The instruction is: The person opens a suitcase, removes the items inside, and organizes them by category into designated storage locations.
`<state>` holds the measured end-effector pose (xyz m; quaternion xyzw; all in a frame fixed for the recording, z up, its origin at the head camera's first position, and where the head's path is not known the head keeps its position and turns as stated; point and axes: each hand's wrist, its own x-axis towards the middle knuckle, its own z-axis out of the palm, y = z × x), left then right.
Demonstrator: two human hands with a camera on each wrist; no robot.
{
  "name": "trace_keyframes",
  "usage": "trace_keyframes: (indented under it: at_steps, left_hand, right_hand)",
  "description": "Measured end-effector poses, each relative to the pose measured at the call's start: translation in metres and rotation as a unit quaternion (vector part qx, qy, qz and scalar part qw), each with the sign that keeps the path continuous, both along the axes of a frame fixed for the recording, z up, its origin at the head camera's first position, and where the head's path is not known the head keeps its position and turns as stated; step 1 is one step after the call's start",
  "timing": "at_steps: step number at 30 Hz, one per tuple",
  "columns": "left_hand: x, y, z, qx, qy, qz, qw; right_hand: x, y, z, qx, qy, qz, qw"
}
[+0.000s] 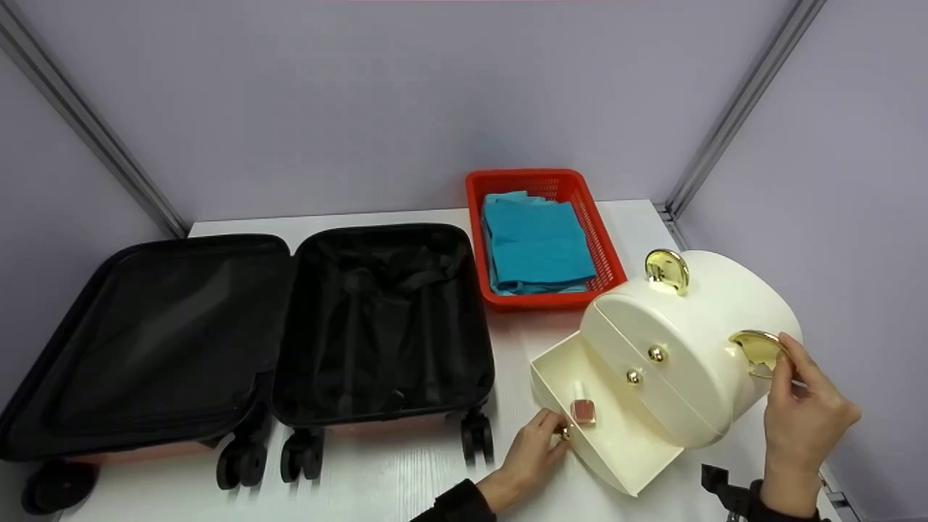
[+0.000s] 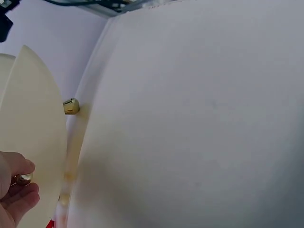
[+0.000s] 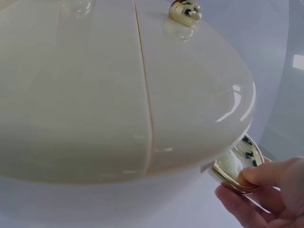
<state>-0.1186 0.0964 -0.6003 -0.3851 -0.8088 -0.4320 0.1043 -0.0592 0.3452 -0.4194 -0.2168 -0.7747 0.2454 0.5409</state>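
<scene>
A cream, rounded cosmetics organizer (image 1: 747,290) with gold fittings stands at the right of the table. Its lowest drawer (image 1: 641,442) is pulled out, and a small nail polish bottle (image 1: 583,412) with a white cap lies inside. My left hand (image 1: 533,451) pinches the gold knob (image 2: 24,179) on that drawer's front. With thumb and fingers, my right hand (image 1: 810,406) grips the round gold ear (image 3: 242,159) on the organizer's near side. A second gold ear (image 1: 667,270) shows on the far side. Two more gold knobs mark the closed front above the drawer.
An open black-lined suitcase (image 1: 388,326) lies at the left, its wheels (image 1: 476,435) toward the near edge. Behind the organizer's left side sits a red basket (image 1: 605,250) with folded blue cloth (image 1: 536,243). Walls stand at the back and sides.
</scene>
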Motion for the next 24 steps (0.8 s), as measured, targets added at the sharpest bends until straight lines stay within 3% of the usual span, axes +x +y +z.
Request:
trace_keyframes:
  at_steps: [5, 12, 24]
  left_hand:
    - [0.000, 0.005, 0.002, 0.010, 0.006, -0.003, 0.9999]
    - [-0.002, 0.019, 0.006, -0.010, 0.014, 0.007, 0.9998]
    - [-0.022, 0.055, 0.014, -0.076, 0.019, 0.027, 0.9966]
  right_hand:
    - [0.000, 0.001, 0.000, -0.002, 0.000, 0.003, 1.000]
    - [0.000, 0.001, 0.000, 0.000, 0.003, 0.007, 1.000]
    - [0.000, 0.002, 0.000, -0.004, 0.000, 0.014, 1.000]
